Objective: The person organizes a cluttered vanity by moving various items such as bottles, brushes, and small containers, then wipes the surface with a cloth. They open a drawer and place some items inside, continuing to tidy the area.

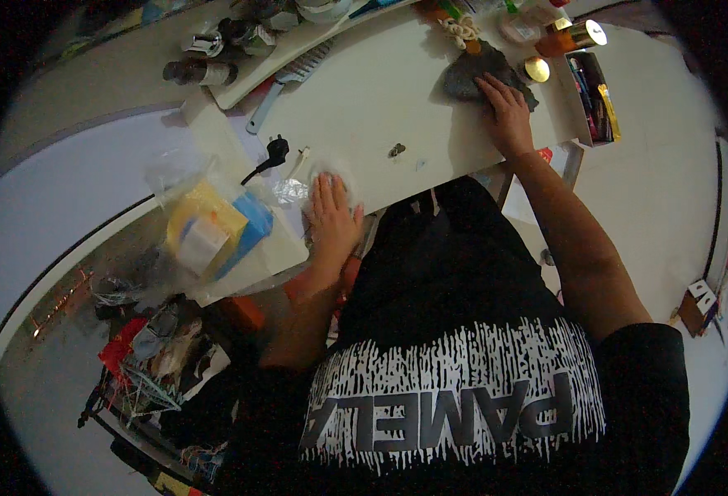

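My right hand point(510, 121) lies on a crumpled dark grey cloth point(472, 73) at the far right part of the white tabletop point(364, 93). Its fingers rest over the cloth; whether they grip it is hidden. Near the table's front edge, my left hand point(334, 217) is laid flat, fingers stretched out and thumb apart. Beneath its fingertips is a blurred whitish round thing point(341, 168), too unclear to name. Beside that hand are a crinkled clear wrapper point(290, 190), a small white connector point(302, 156) and a black power plug point(277, 149).
A grey comb point(305, 65) lies by a raised white ledge point(246, 90) bearing dark bottles point(205, 72). Plastic-wrapped yellow and blue packets point(209, 220) sit left. Small dark bits point(396, 150) lie mid-table. Gold-capped jars point(534, 70) and a box of pens point(590, 99) stand right.
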Demonstrator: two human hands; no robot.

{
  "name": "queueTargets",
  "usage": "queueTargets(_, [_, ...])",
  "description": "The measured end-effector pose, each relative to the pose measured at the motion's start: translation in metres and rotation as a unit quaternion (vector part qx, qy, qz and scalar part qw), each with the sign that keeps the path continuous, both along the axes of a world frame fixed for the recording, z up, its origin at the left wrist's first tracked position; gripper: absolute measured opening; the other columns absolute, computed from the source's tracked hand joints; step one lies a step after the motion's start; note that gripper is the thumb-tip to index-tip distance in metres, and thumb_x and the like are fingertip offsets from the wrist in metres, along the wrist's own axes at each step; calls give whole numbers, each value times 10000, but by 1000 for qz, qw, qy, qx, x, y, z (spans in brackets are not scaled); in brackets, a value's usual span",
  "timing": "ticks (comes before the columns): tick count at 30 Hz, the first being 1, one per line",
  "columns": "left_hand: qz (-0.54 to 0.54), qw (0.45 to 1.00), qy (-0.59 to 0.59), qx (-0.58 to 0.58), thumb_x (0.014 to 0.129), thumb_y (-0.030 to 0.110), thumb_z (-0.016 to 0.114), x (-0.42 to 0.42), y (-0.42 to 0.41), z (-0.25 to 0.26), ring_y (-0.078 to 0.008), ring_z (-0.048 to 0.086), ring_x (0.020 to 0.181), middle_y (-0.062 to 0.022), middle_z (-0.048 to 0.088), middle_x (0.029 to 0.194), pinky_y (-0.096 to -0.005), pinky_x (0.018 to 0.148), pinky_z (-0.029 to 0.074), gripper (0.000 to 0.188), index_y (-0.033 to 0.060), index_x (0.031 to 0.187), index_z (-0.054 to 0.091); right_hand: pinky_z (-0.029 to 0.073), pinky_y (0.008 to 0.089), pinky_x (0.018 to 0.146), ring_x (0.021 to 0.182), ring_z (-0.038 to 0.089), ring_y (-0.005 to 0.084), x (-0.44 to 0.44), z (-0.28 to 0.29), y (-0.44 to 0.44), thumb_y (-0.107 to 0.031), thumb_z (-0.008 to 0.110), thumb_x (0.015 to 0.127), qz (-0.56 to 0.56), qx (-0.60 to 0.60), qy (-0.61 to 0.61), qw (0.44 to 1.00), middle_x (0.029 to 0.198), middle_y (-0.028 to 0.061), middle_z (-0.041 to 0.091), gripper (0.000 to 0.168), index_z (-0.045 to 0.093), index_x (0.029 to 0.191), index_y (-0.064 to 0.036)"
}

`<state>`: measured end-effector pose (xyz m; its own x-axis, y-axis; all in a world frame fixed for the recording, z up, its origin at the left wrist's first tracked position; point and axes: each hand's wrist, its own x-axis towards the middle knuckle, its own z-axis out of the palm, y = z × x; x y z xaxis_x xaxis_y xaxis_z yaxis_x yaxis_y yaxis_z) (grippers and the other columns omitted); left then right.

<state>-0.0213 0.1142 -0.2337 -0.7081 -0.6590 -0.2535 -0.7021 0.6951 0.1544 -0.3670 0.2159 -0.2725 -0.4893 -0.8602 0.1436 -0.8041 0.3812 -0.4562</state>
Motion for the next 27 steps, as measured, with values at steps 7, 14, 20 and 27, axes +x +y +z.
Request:
queueTargets(7, [17, 956, -198, -217, 844, 136, 448, -11, -73, -28, -299, 482, 1086, -196, 486, 1207, -398, 940, 371, 389, -50, 1183, 483, 374, 431, 977, 1165, 431, 337, 9, 17, 27, -21, 593, 747, 13, -10, -21, 1000, 1323, 86, 443, 501, 500, 1225, -137])
queueTargets(14, [74, 949, -256, -170, 829, 72, 445, -10, -30, -31, -301, 530, 1065, -203, 505, 1217, -371, 888, 399, 387, -89, 1179, 484, 332, 428, 1005, 1198, 406, 336, 20, 32, 133, -5, 552, 792, -45, -6, -62, 997, 1303, 107, 455, 369, 538, 1148, -98])
queueTargets(20, [198, 973, 113, -38, 863, 48, 367, 17, -2, -74, -342, 358, 1259, -245, 382, 1338, -372, 1053, 277, 440, -85, 1281, 375, 355, 414, 983, 1170, 421, 333, 21, -10, 259, 28, 571, 766, -181, 32, -134, 974, 1289, 112, 461, 393, 542, 1139, -92])
queueTargets(27, [201, 970, 127, -46, 918, 78, 265, -42, 22, -58, -307, 319, 1297, -205, 337, 1394, -354, 1081, 224, 441, -51, 1335, 328, 371, 414, 961, 1090, 469, 343, 51, -76, 423, -73, 602, 754, -346, 179, -162, 907, 1212, 154, 505, 383, 523, 1129, -61])
